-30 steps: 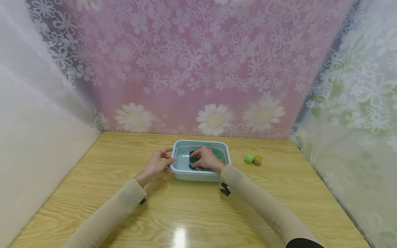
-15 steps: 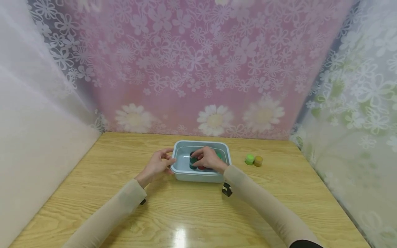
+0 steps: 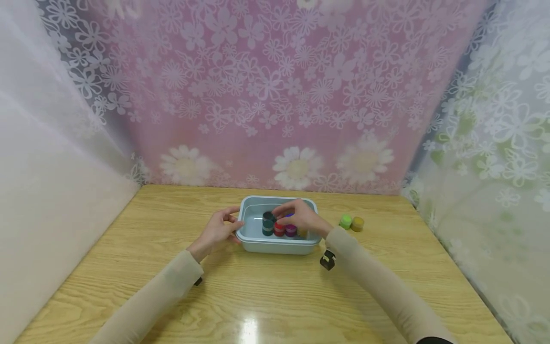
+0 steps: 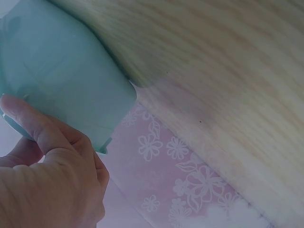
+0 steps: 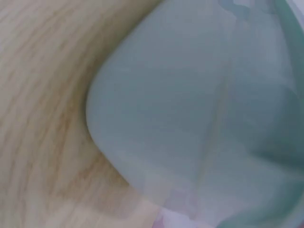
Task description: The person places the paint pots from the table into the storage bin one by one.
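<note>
A light blue plastic tub (image 3: 275, 247) stands on the wooden table. My left hand (image 3: 219, 226) holds its left end, thumb over the rim and fingers outside; the left wrist view shows this same hand (image 4: 57, 166) at the tub wall (image 4: 66, 66). Inside the tub are several small paint jars, among them a dark green jar (image 3: 268, 228), a black jar (image 3: 268, 216), a red jar (image 3: 279, 230) and a purple jar (image 3: 290, 231). Above them hovers my right hand (image 3: 302, 217), thumb and fingers apart, covering jars behind it. In the right wrist view only the tub's outside (image 5: 156, 109) shows.
To the right of the tub, a light green jar (image 3: 345, 221) and an ochre jar (image 3: 357, 224) stand side by side on the table (image 3: 266, 291). A pink flowered curtain (image 3: 266, 95) hangs behind the table, with pale curtains at both sides.
My right hand has let go of the dark jar at the left of the group and moved right, uncovering the red and purple jars. The left hand keeps its hold on the tub.
</note>
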Tool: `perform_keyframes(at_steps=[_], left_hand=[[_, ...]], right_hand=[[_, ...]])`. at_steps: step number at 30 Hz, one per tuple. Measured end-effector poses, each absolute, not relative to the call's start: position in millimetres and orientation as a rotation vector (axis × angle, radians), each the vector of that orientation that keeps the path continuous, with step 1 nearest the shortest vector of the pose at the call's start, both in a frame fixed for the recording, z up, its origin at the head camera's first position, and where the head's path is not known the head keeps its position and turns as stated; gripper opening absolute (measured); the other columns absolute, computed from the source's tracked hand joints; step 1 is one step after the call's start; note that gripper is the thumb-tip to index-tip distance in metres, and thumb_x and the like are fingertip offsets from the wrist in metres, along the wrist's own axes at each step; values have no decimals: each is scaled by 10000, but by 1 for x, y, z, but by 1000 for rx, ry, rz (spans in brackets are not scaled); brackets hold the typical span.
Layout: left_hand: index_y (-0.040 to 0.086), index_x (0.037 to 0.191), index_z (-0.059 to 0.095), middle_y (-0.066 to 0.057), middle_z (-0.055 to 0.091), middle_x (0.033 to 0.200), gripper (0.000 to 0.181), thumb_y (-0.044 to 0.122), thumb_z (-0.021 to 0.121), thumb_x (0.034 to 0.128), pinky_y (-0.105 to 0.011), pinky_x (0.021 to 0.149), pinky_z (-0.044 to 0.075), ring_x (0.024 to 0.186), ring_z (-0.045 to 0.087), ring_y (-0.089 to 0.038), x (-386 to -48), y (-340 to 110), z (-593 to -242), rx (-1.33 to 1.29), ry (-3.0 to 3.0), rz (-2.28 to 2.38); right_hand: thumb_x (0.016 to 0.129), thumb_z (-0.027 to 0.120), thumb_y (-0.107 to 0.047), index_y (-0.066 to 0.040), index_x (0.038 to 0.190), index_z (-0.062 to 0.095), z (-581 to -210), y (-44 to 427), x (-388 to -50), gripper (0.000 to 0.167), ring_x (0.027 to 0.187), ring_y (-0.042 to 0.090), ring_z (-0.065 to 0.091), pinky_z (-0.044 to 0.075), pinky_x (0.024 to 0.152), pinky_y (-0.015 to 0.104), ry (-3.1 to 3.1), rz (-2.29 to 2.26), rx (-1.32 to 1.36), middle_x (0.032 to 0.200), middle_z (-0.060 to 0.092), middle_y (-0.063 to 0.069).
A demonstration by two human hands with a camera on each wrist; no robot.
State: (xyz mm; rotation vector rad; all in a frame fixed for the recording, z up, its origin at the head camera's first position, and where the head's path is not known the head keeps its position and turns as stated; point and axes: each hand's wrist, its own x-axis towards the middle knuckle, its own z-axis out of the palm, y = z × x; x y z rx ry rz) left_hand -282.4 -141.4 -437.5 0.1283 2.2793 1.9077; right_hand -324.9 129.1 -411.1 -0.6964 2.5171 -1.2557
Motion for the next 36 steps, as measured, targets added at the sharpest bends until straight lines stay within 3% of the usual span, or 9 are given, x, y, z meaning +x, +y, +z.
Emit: perform_keyframes(at_steps=[12, 20, 25, 29, 36], left_hand=[[70, 1451, 467, -151, 503, 993, 533, 34, 632, 945, -597, 732, 584, 614, 598, -185, -281, -141, -436, 131, 2285, 1908], [74, 1458, 458, -154, 507, 997, 533, 40, 623, 953, -582, 716, 593, 611, 604, -202, -282, -143, -437, 136, 2273, 1900], [86, 1458, 461, -154, 498, 1016, 539, 63, 639, 949, -593, 739, 585, 621, 607, -196, -283, -143, -437, 121, 2273, 1900], [77, 1454, 463, -154, 492, 1021, 538, 68, 643, 947, -580, 723, 593, 622, 604, -185, -284, -142, -436, 127, 2282, 1906], [93, 1456, 462, -149, 502, 1017, 541, 100, 651, 948, -563, 737, 599, 679, 608, -196, -279, -143, -435, 108, 2296, 1874]], right_hand=[[926, 692, -164, -31, 1259, 645, -398, 163, -332, 362, 1093, 213, 651, 568, 935, 367, 2393, -1420, -770, 1276, 628, 219], [919, 701, -154, 17, 1266, 620, -397, 188, -336, 395, 1135, 401, 615, 564, 938, 468, 2342, -1571, -701, 1278, 594, 299], [920, 701, -160, 57, 1307, 574, -401, 204, -339, 462, 1158, 440, 589, 583, 901, 427, 2349, -1612, -601, 1269, 603, 289], [914, 710, -182, 56, 1310, 572, -402, 216, -341, 482, 1103, 339, 642, 588, 894, 406, 2394, -1629, -561, 1240, 636, 252], [915, 710, -201, -33, 1278, 620, -406, 234, -340, 410, 1143, 343, 625, 592, 878, 339, 2410, -1666, -498, 1279, 623, 232]])
